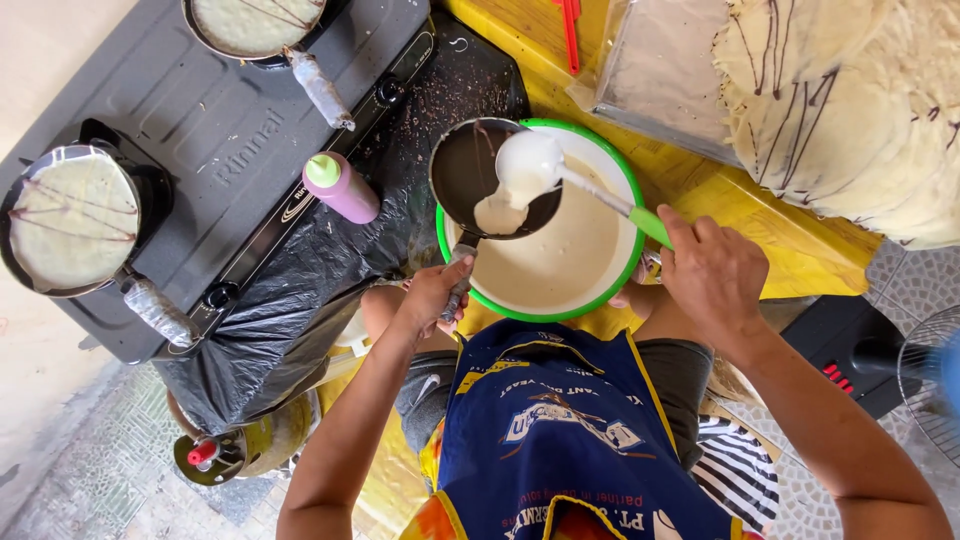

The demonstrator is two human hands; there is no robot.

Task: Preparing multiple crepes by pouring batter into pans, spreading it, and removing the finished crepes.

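A: What is held by the left hand (432, 293)?

B: The handle of a small dark pan (492, 176) is gripped; the fingers are closed fully round it. The pan is held out beyond that grip, over the rim of a green bowl (540, 310) of pale batter (560, 255).

A: And the right hand (712, 272)?

B: It is closed on the green handle of a ladle (530, 165). The white cup of the ladle is tilted well beyond the grip, over the pan, and batter is seen running from it into the pan, where a small pool is lying.

A: How are the two grips placed?

B: The bowl is found between them, just ahead of both, on a yellow surface (790, 250).

A: What is seen to the left-hand side of the left grip?

B: A purple squeeze bottle (342, 188) with a green cap is lying on black plastic sheeting (300, 290), near the pan. Farther off, a dark stove (200, 120) is seen carrying two more pans (72, 220), each filled with a pale round crepe marked with dark lines.

A: And beyond the right grip?

B: A stack of cooked crepes (850, 110) with dark streaks is piled well apart from it. A blue apron (560, 440) is worn below both hands.
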